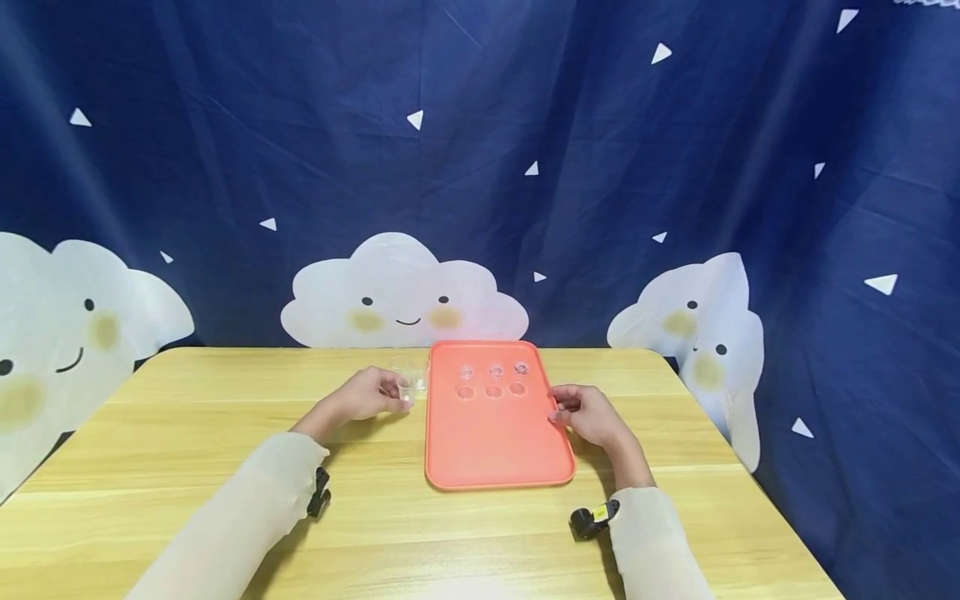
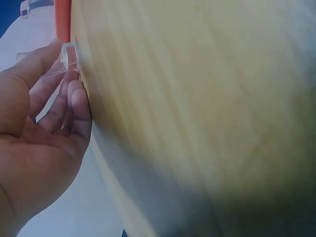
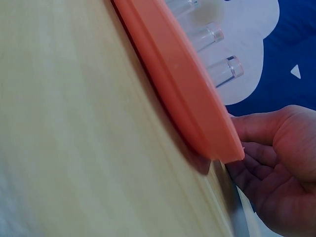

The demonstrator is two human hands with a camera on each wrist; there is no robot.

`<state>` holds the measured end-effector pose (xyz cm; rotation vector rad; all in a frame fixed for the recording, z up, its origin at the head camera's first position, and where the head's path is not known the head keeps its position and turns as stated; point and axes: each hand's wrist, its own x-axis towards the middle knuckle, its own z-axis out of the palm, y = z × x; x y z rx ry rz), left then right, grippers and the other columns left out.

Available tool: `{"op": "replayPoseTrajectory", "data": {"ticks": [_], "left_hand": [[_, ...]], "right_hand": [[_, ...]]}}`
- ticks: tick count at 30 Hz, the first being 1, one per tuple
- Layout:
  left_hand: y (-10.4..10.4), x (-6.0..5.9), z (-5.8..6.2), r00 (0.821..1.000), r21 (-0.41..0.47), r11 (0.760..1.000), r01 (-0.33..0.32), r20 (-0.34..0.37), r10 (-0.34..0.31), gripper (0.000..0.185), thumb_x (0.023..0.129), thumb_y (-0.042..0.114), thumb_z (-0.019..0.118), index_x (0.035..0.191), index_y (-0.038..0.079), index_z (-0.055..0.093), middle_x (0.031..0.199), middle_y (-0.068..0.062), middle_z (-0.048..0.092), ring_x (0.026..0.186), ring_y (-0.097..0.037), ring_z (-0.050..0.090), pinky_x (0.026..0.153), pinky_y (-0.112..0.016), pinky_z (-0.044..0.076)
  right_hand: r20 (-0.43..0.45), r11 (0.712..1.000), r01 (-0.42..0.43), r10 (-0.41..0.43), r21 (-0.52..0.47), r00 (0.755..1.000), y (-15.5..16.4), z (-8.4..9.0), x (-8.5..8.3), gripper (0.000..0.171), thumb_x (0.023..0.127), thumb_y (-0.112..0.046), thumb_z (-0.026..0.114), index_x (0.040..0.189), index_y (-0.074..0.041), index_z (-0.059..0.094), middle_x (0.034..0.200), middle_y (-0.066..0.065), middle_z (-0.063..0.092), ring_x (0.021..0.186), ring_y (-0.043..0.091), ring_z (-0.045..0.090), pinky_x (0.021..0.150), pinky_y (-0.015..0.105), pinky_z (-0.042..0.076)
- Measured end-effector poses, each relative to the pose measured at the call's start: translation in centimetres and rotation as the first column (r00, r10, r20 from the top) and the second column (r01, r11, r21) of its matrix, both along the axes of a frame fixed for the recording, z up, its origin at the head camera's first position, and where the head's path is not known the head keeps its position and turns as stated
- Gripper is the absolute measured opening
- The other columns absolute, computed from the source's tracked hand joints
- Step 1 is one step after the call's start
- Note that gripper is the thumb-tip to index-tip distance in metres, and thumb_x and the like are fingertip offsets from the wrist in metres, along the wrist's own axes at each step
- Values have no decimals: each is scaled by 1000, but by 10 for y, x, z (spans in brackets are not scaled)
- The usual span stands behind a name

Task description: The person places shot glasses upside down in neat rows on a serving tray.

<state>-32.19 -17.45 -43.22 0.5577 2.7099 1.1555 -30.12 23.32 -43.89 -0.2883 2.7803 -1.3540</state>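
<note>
L hand on a clear cup beside the tray, R hand at the tray's edge.

We see both forearms stretched fwd over the table (image 1: 225, 433). Left hand (image 1: 365, 397) curls thumb & fingers round a small clear plastic cup (image 1: 407, 390), which stands upright on the wood just left of the orange tray (image 1: 495, 450), w/ another clear cup right behind it. Right hand (image 1: 588, 414) rests at the tray's right rim, fingers loosely bent, holding nothing. Cup is see-through, tiny; three more stand in a row on the tray.
</note>
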Motion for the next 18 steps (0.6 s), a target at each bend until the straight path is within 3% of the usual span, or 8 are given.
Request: {"op": "replayPoseTrajectory", "data": {"ticks": [11,18], "left_hand": [[0,0,-2,1000,21,1000,-14,-8,14,33,87,16,80,115,0,72,89,-3,68,85,-17,62,74,-33,53],[0,5,5,999,29,999,-41,-16,42,14,87,15,80,92,6,70,86,-2,67,82,-17,60,69,-32,52]], "right_hand": [[1,1000,10,-10,19,1000,0,0,1,40,91,1,71,131,1,66,108,10,72,96,24,64,82,32,55],[3,1000,14,-14,19,1000,-1,1,1,40,92,-1,71,131,0,67,109,9,72,98,23,64,85,33,56]]}}
